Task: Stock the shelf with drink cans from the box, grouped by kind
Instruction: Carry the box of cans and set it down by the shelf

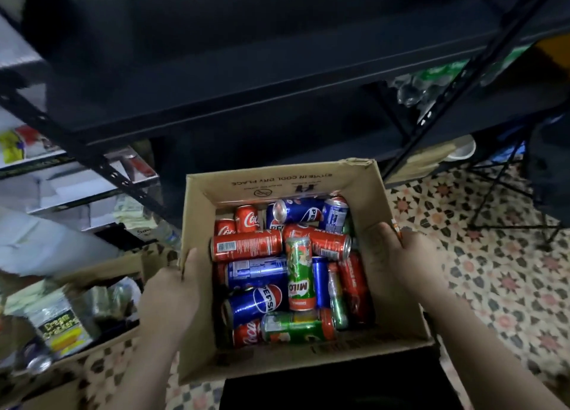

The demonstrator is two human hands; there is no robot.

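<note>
Cans (246,244) all lie mixed between my fingers (188,260), which grip the cardboard box (308,360); dark shelf (246,79) ahead unstocked.

You're looking at a dim, wide-angle view: the shelf (246,79) sits in deep shadow, edges bend and smear, while can tops glint faintly.

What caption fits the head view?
Both hands, left hand and right hand, hold a cardboard box of mixed drink cans below a dark shelf.
</note>
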